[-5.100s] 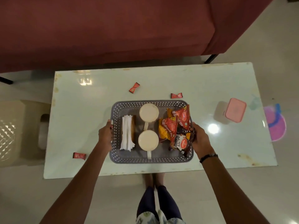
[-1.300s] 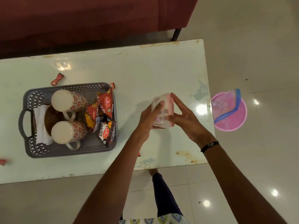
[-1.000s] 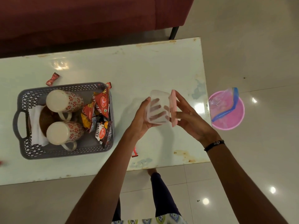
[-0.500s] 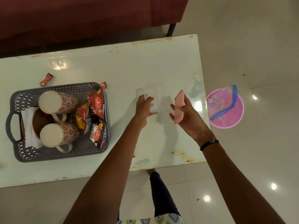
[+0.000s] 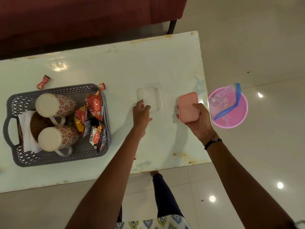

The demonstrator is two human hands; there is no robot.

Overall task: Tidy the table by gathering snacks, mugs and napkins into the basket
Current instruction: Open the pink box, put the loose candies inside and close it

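A grey basket (image 5: pixel 54 160) at the table's left holds two floral mugs (image 5: pixel 54 104) (image 5: pixel 56 138), white napkins (image 5: pixel 28 138) and several snack packets (image 5: pixel 94 103). Two small red candies lie by its far rim, one (image 5: pixel 43 82) on the table and one (image 5: pixel 102 86) at the corner. A clear plastic container (image 5: pixel 152 96) stands open on the table. My left hand (image 5: pixel 141 115) pinches its near-left corner. My right hand (image 5: pixel 200 123) holds the container's pink lid (image 5: pixel 188 106) flat, near the table's right edge.
The pale table (image 5: pixel 148 63) ends just right of my right hand. On the floor beyond it sits a pink bowl (image 5: pixel 231 116) with a blue-edged plastic bag (image 5: pixel 231 96) in it. A dark red sofa (image 5: pixel 82 17) runs along the far side.
I let go of the basket and took up the pink-lidded container with both hands. The lid came off; the clear container went down on the table and the lid turned flat in my right hand.
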